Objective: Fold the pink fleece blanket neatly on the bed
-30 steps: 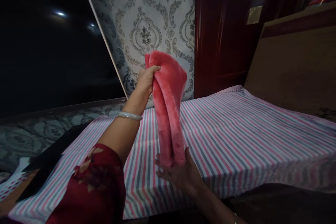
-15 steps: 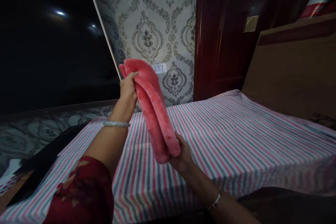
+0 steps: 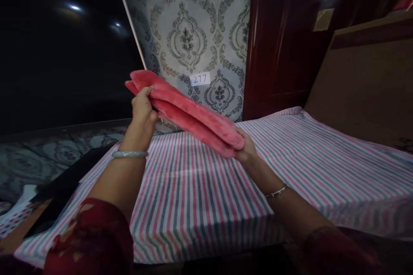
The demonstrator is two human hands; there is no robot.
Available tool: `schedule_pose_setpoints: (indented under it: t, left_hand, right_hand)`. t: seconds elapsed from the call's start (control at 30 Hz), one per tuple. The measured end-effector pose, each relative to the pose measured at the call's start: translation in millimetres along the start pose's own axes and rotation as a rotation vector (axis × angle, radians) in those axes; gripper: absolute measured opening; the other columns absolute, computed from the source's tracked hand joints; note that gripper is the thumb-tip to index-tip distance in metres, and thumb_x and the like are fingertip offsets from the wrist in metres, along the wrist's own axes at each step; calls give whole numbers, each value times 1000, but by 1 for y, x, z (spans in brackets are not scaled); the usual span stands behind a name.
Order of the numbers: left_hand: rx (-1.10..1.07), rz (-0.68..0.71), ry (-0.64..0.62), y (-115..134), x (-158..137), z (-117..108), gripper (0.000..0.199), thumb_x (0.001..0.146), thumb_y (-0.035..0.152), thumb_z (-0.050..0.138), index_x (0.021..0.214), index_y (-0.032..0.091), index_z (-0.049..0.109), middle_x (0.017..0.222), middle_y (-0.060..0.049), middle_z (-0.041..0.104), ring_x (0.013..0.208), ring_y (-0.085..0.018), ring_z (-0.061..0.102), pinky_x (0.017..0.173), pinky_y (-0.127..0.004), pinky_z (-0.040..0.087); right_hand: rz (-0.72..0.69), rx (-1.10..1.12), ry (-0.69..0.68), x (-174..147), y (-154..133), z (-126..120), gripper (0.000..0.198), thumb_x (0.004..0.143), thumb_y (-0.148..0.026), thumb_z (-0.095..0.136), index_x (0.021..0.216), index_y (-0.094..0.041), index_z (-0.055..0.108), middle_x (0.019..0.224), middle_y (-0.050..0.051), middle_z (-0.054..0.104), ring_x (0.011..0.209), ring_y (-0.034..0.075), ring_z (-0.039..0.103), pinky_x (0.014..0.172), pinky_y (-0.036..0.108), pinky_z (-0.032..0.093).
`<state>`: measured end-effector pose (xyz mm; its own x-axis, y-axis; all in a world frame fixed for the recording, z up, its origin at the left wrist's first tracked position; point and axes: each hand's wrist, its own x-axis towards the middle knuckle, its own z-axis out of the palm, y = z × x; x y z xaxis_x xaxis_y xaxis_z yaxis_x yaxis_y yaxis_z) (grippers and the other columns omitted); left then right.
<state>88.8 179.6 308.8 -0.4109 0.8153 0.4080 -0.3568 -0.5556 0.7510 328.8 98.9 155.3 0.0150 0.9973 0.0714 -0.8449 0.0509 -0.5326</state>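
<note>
A folded coral-pink plush cloth (image 3: 193, 118) is held up above the table, stretched between both hands and sloping down to the right. My left hand (image 3: 143, 105) is closed around its upper left end, thumb on top, with two flaps sticking out past the grip. At the lower right end, my right hand (image 3: 247, 148) grips the folded layers from behind; most of its fingers are hidden by the cloth. Beneath lies a striped pink, grey and white tablecloth (image 3: 193, 197) covering the table.
A large dark screen (image 3: 64, 60) stands at the left. Behind the table, patterned wallpaper (image 3: 187, 43) carries a paper label (image 3: 200, 78) reading 277. A cardboard box (image 3: 371, 81) stands at the right, beside a dark red wooden panel (image 3: 280, 51).
My right hand has lifted its end of the cloth up and to the right, so the cloth lies nearer level. My left hand has shifted slightly left. The label is now fully visible.
</note>
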Motion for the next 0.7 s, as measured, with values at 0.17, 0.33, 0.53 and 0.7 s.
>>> schedule_pose_setpoints:
  t: [0.17,0.33,0.53,0.7]
  left_hand:
    - [-105,-190,49,-31,-17,1,12,68,10,65,70,18,57,65,4,61,68,-13,62,78,-29,57]
    - [-133,-263,95,-55,-27,-4,13,67,7,65,73,17,59,67,3,63,71,-14,64,82,-30,57]
    - [-154,-362,65,-77,-73,-52,20,71,7,65,88,17,67,84,-2,74,86,-17,70,87,-29,58]
    - [-76,-633,141,-100,-151,-119,18,74,3,65,87,15,69,81,-3,75,72,-14,71,72,-23,61]
  right_hand:
    - [-126,-160,2,26,-37,-24,23,70,-16,66,91,-24,66,81,-4,75,77,18,71,79,31,61]
    - [-233,-279,-16,52,-45,-45,33,66,-16,67,97,-27,64,96,-5,74,100,17,68,98,30,53]
    - [-263,-566,-53,52,-47,-76,63,65,-27,71,127,-30,60,138,-2,61,135,24,48,115,39,39]
    - [-55,-707,-43,22,-41,-115,78,62,-29,76,137,-31,55,152,1,48,141,29,43,119,44,31]
